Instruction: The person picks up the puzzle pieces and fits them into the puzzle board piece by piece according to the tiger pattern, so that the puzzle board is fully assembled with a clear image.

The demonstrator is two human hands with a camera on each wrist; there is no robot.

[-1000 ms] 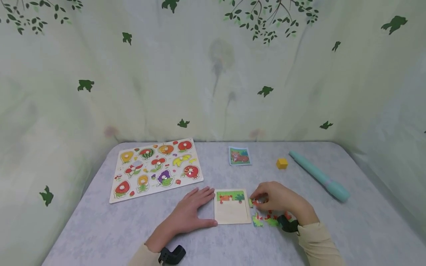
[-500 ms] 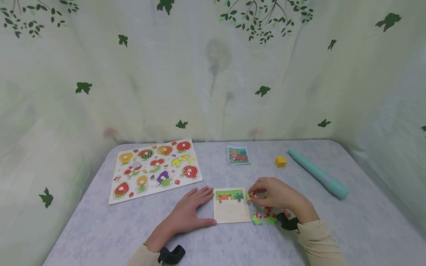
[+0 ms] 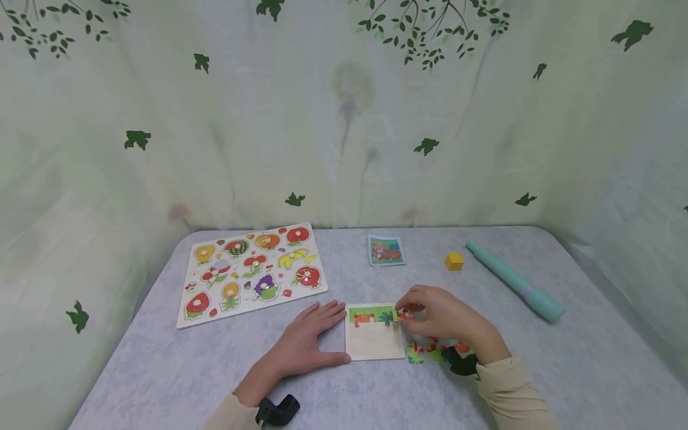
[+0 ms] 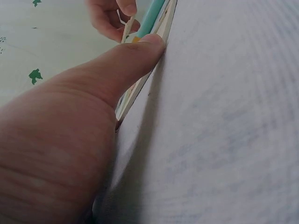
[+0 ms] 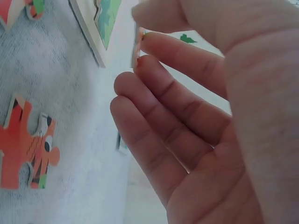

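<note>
A square wooden puzzle board [image 3: 374, 347] lies on the table, its top row filled with green and orange pieces [image 3: 371, 315]. My left hand [image 3: 306, 343] lies spread along the board's left side, the thumb [image 4: 140, 53] touching its lower left edge. Between thumb and fingers, my right hand [image 3: 443, 313] pinches a small red and green puzzle piece [image 3: 404, 315] at the board's upper right edge; seen from the right wrist, this piece [image 5: 137, 49] stands nearly edge-on. Loose puzzle pieces [image 3: 415, 353] lie right of the board, partly under the right hand. One shows an orange striped animal face [image 5: 42, 144].
A fruit peg puzzle [image 3: 252, 275] lies at the back left. Behind the board are a small picture card [image 3: 386, 251], a yellow cube [image 3: 454, 261] and a teal stick-like object with a thicker end [image 3: 516, 280]. A patterned curtain [image 3: 344, 119] hangs behind the table.
My right hand has lifted the puzzle piece slightly and carried it left, from beside the board to its upper right edge. The left hand has stayed in place.
</note>
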